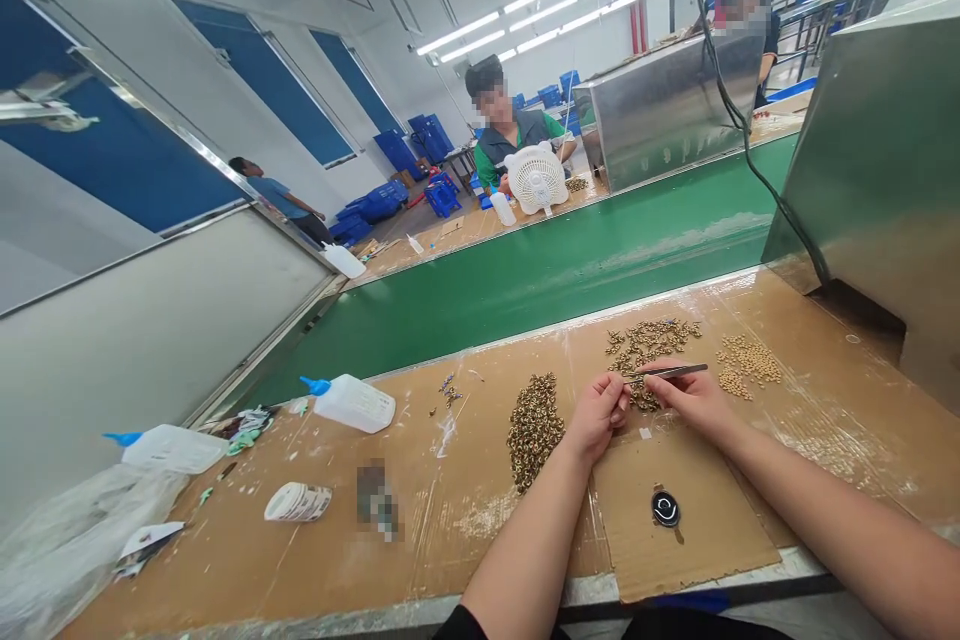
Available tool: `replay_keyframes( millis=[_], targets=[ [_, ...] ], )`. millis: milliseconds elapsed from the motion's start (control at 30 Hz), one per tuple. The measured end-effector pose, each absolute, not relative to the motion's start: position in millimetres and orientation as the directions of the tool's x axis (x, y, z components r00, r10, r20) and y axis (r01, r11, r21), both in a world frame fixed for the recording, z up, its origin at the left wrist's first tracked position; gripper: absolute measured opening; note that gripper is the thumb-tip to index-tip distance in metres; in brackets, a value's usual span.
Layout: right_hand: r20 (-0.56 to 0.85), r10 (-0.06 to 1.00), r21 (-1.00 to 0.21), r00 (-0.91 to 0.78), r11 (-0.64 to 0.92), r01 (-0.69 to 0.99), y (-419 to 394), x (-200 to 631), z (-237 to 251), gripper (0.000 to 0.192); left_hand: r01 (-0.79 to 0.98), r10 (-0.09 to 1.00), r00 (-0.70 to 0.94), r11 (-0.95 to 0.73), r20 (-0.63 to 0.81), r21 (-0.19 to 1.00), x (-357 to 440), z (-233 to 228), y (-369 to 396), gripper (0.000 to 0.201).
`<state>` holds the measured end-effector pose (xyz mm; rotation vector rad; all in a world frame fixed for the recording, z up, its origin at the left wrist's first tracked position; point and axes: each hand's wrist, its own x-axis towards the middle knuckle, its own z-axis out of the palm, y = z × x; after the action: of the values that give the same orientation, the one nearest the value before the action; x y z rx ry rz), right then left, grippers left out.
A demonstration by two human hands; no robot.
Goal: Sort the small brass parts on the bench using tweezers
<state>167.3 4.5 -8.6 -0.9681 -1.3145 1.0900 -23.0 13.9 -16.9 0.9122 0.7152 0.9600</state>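
My right hand (pixel 694 398) grips a pair of dark tweezers (pixel 679 370), their tip pointing left toward my other hand. The fingers of my left hand (pixel 600 410) are pinched together at that tip; whatever small piece they hold is too small to make out. Behind both hands spreads a loose pile of small brass-coloured parts (pixel 656 335). A denser heap of similar parts (pixel 534 430) lies left of my left hand. Small pale beige pieces (pixel 748 363) are scattered to the right. Below my hands, a cardboard sheet (pixel 630 540) carries a small round dish of black liquid (pixel 665 510).
A green conveyor belt (pixel 465 290) runs behind the cardboard-covered bench. Two blue-tipped bottles (pixel 356 405) and a white cup (pixel 298 502) are at left. A metal housing (pixel 885 170) blocks the right. A person (pixel 517 135) sits across the belt behind a white fan (pixel 537 180).
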Motion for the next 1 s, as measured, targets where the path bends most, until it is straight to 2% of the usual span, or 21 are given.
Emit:
replay_keyframes(
  millis=[167,367,1000],
  targets=[
    [0.316,0.947,-0.949,-0.061,0.315,-0.016,2.2,168.8,-6.9,0.038,-0.375,0.905,0.408,0.286,-0.12,0.882,-21.3,-15.7,14.0,0.057],
    [0.416,0.907,-0.9,-0.063,0.421,0.109,1.7,171.5,-3.9,0.032,-0.365,0.9,0.418,0.294,-0.127,0.883,-20.2,-13.2,13.7,0.058],
    [0.472,0.876,-0.865,-0.1,0.482,0.139,1.5,170.2,-3.8,0.034,-0.342,0.897,0.421,0.293,-0.133,0.893,-21.7,-18.7,15.2,0.06]
  ],
)
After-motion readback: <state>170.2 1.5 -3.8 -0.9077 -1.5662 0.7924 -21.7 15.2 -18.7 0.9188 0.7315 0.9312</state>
